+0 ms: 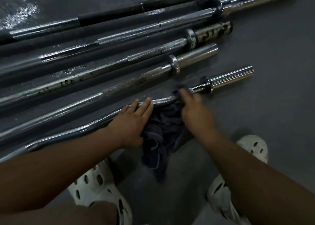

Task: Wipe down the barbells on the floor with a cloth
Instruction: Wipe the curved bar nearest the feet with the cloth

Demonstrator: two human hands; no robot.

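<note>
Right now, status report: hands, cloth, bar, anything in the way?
Left hand flat on the curved bar. Right hand grips the dark cloth against it. Nothing blocking; other barbells lie beyond.

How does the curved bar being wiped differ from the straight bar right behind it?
The curved bar bends along its shaft; the straight bar runs true. The curved bar's shaft looks bright by its collar, while the straight bar shows brown speckling there. The curved bar's sleeve is ribbed, the straight bar's smooth. Both are chrome and lie on the floor.
</note>
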